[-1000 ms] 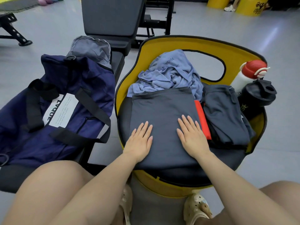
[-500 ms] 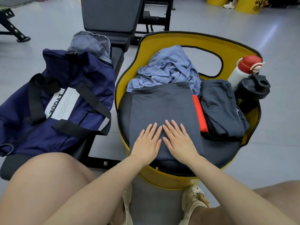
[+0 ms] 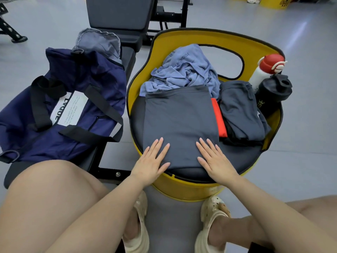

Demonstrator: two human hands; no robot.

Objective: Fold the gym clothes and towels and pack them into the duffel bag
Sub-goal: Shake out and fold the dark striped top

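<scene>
Yellow seat (image 3: 184, 195) w/ clothes (image 3: 179, 121) + bottles (image 3: 274, 88); bench (image 3: 113, 143) w/ duffel bag (image 3: 76, 99).

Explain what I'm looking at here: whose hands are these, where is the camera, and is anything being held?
No robot here: a seated person wears a camera on the head, looking down at their own arms and knees. The left hand and right hand lie flat, fingers straight, pressing a folded dark grey garment on a yellow round seat. Nothing is gripped. Behind it sits a crumpled light blue shirt; to the right, a red item, another dark grey garment and two bottles. The navy duffel bag rests on a bench to the left.
</scene>
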